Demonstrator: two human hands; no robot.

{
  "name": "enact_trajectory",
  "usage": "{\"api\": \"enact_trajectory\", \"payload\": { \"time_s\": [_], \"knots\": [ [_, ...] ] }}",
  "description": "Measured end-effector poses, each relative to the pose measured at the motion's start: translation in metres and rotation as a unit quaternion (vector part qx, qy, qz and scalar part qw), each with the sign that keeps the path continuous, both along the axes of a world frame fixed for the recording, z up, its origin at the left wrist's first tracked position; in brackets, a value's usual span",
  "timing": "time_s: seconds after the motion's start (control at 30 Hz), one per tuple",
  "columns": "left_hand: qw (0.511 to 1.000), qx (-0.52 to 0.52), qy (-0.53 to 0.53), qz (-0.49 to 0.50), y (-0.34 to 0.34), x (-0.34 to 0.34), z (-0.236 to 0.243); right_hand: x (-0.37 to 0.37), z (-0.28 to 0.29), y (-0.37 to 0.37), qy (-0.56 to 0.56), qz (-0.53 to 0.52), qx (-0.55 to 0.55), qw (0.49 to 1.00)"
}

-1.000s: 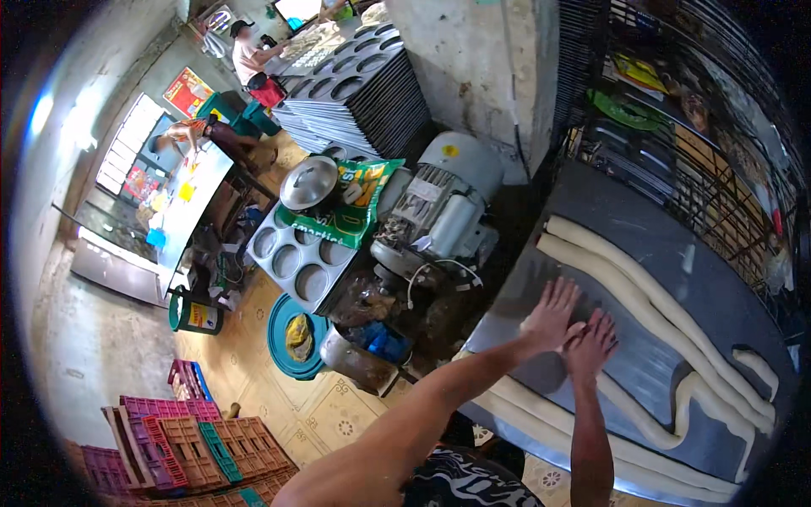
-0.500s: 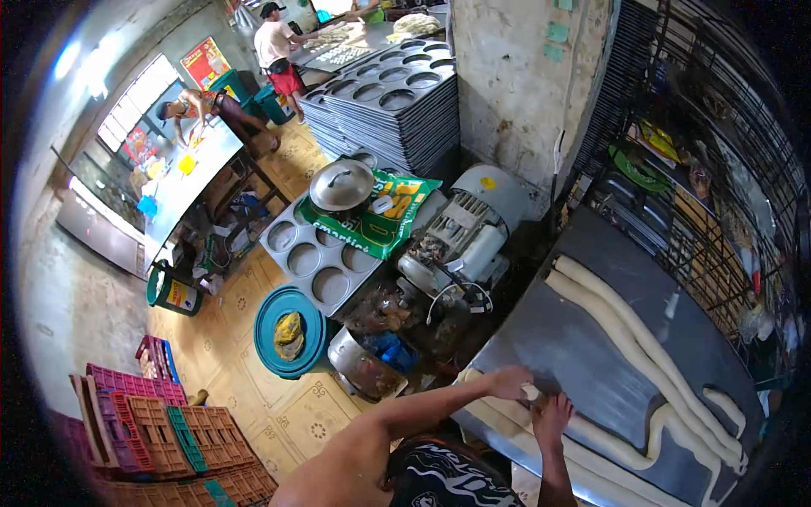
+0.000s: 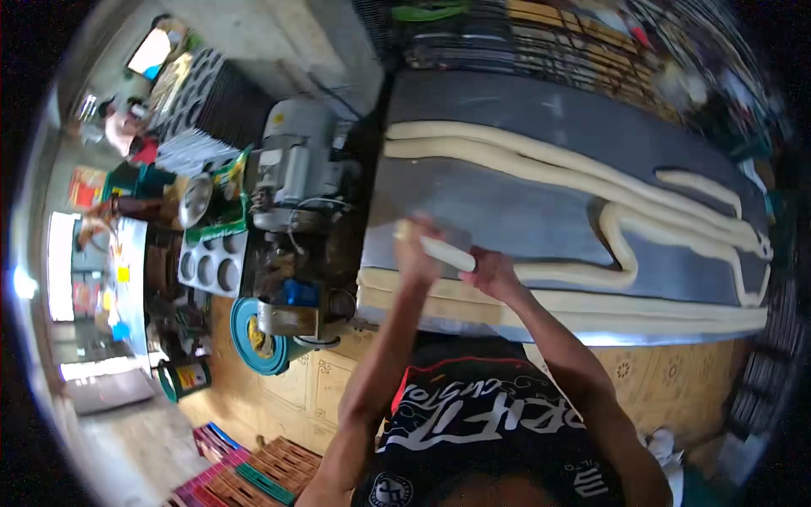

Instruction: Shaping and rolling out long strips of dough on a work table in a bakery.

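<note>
The fingers of my left hand and right hand are closed around the dough rope, stretched between them. It seems soft, easily torn; a broad grip near its end is safest, I think. Beyond my fingers lies the grey surface; to their left, a motor.

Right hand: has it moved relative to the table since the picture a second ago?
Yes. The right hand has moved toward the near edge of the metal table, away from the paired dough ropes farther back.
</note>
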State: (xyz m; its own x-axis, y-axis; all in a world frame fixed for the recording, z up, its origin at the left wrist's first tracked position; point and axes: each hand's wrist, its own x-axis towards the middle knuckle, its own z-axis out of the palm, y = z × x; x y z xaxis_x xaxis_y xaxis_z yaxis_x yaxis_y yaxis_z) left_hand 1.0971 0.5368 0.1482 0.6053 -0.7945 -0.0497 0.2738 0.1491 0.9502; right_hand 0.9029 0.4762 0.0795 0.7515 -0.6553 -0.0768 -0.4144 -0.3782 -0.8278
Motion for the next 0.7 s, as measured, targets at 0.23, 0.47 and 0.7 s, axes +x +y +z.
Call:
{"api": "enact_trajectory", "payload": {
  "time_s": [0.23,0.47,0.7],
  "knots": [
    [0.969,-0.124,0.172,0.128,0.029,0.142,0.145,-0.175,-0.009,-0.033,0.188,-0.075,-0.234,0.951],
    [0.951,-0.116,0.234,0.165,0.064,0.216,0.195,-0.303,0.02,-0.051,0.301,-0.07,-0.182,0.933],
    [0.967,0.13,-0.106,0.194,0.085,0.183,-0.056,-0.365,0.005,-0.074,0.355,-0.09,-0.162,0.916]
  ]
}}
